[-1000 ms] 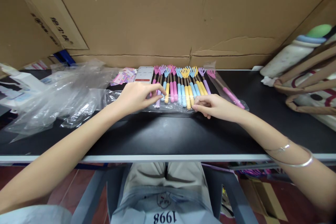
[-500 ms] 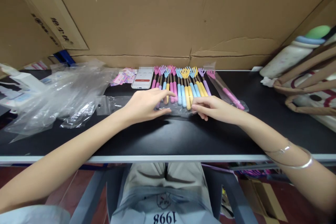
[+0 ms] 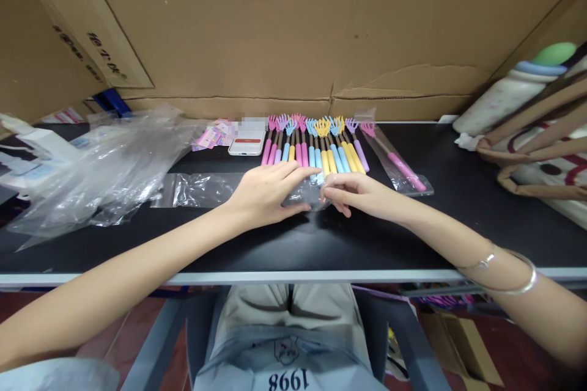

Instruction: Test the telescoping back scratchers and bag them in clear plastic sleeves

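Note:
A long clear plastic bag [image 3: 197,190] lies across the black table in front of me. My left hand [image 3: 270,195] rests over it, fingers stretched out and thumb apart. At the bag's right end, my right hand [image 3: 351,192] pinches the plastic between thumb and fingers. Just behind both hands is a row of back scratchers [image 3: 315,145] with claw-shaped heads and pink, purple, blue and yellow handles; the hands hide some handle ends. To the right, a pink back scratcher [image 3: 406,171] lies inside its own clear bag.
A pile of clear plastic bags [image 3: 132,159] covers the table's left side. Small printed cards [image 3: 214,135] and a phone [image 3: 248,136] lie left of the row. At right stand a bottle [image 3: 507,98] and a bag with brown handles [image 3: 518,159]. Cardboard [image 3: 275,30] walls the back.
The long plastic bag has shifted left and nearer to me. My right hand has moved left with its end, and my left hand has slid slightly right and nearer.

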The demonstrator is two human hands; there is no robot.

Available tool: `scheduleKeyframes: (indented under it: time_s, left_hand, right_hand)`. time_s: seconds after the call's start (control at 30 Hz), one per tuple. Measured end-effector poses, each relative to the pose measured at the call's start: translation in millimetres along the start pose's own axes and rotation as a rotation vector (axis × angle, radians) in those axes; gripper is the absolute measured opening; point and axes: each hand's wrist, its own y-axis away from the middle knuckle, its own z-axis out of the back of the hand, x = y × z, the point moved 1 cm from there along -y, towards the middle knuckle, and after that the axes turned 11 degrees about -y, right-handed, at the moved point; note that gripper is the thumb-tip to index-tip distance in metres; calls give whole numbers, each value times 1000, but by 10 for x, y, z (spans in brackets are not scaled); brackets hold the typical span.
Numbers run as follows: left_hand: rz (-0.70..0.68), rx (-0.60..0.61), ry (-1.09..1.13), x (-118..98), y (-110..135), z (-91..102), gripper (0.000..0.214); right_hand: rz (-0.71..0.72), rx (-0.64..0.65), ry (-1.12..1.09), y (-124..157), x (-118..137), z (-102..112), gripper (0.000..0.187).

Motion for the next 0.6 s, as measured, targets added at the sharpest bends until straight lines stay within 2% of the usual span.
scheduleKeyframes:
  time_s: [0.27,0.6]
  left_hand:
    - [40,66,49,19,8,42,64]
    - [67,79,43,33,14,5,55]
  right_hand:
    - [-41,-12,-66,-19,-19,15,39]
    - [25,-23,-36,-16,-51,44,33]
